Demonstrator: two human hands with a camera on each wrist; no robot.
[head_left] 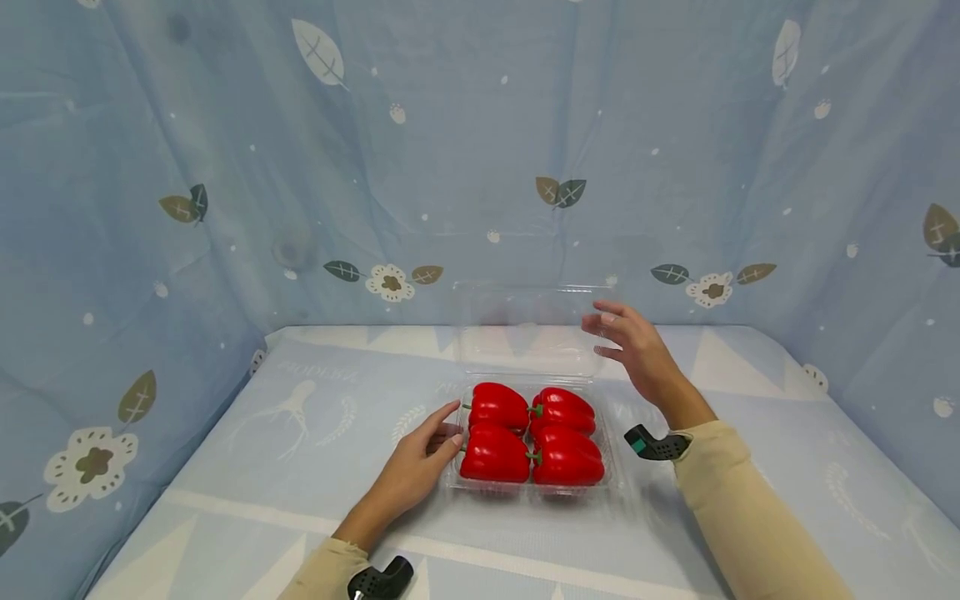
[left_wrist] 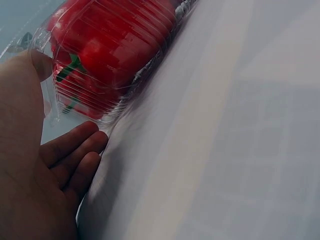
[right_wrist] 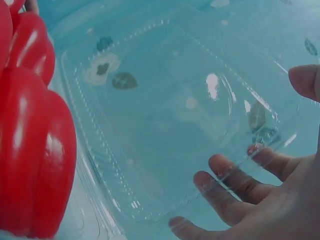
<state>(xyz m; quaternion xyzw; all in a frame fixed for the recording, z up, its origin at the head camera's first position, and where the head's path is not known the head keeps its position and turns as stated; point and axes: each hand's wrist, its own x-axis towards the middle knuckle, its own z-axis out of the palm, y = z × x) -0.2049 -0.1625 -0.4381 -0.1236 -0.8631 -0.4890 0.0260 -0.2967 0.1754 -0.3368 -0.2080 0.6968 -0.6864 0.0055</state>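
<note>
A clear plastic clamshell container (head_left: 525,492) lies on the table with its transparent lid (head_left: 525,354) raised at the back. Inside sit several glossy red bell peppers (head_left: 493,454) with green stems. My left hand (head_left: 412,467) rests at the container's left side, thumb at the rim; in the left wrist view its other fingers (left_wrist: 82,145) extend loosely by the container's bottom edge. At the lid's right edge is my right hand (head_left: 633,350), its fingers spread. The right wrist view shows those fingertips (right_wrist: 207,180) overlapping the lid's edge, without curling round it.
A pale patterned cloth covers the table (head_left: 315,508). Blue fabric (head_left: 480,150) printed with leaves and flowers hangs behind it and along both sides. Each wrist carries a dark strapped device, such as the one on the right wrist (head_left: 656,443).
</note>
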